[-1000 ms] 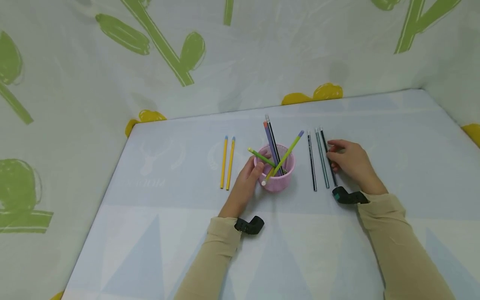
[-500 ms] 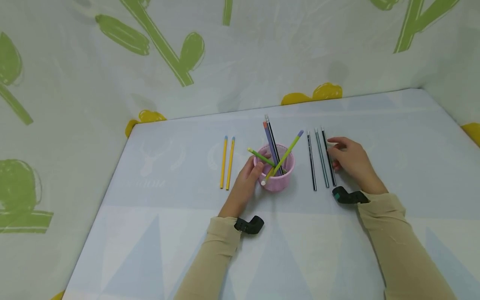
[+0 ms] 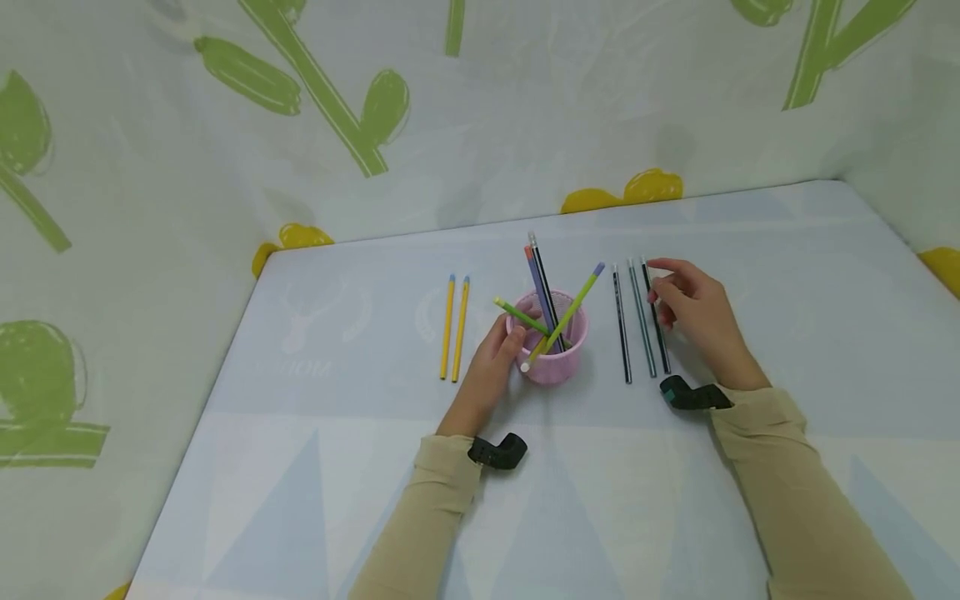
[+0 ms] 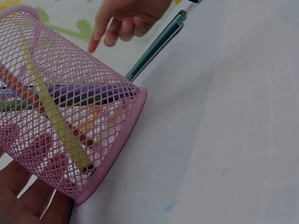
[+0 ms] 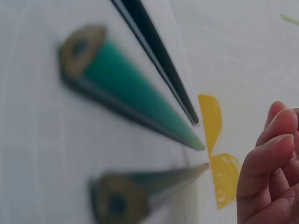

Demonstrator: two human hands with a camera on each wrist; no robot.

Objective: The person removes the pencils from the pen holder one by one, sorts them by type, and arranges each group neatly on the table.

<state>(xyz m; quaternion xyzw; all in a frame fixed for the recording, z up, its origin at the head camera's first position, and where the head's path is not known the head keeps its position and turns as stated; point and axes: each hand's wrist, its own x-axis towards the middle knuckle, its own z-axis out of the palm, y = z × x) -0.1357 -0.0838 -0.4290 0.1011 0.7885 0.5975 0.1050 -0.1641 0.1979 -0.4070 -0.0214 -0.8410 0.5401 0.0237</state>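
Observation:
A pink mesh pencil cup (image 3: 553, 372) stands upright on the table. My left hand (image 3: 491, 367) holds its left side, the fingers (image 4: 39, 196) against the mesh in the left wrist view. Several pencils lean in the cup, among them a lime one (image 3: 577, 307) and a purple one (image 3: 542, 283). To the right lie three dark pencils side by side: a black one (image 3: 622, 325), a teal one (image 3: 642, 318) and another black one (image 3: 660, 333). My right hand (image 3: 697, 312) hovers beside that last pencil, fingers loosely bent. The right wrist view shows it apart from the pencils.
Two yellow pencils (image 3: 454, 329) with blue ends lie parallel left of the cup. The pale table (image 3: 600, 517) meets a leaf-patterned wall covering (image 3: 510, 125) at the back. A black wrist camera (image 3: 498, 452) is strapped to each forearm.
The rightmost black pencil has shifted slightly and now lies more in line with the teal one. My right hand has slid toward its far end and come away from it. The left hand stays still.

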